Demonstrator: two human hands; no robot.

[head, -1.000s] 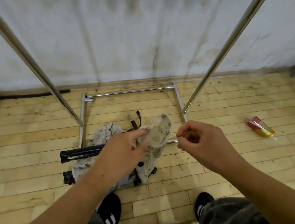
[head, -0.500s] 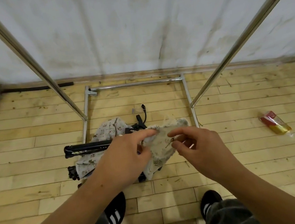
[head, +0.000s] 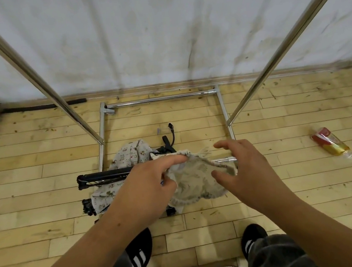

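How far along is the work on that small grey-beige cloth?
Done: the small grey-beige cloth is picked up. In hand: left hand pinches its upper edge; right hand is spread open beside it, gripping nothing visible. Left: its top fringe looks frayed; the printed white garment lies underneath.

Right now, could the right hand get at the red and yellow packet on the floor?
Probably yes: the right hand is open, and only bare floorboards lie between it and the red and yellow packet.
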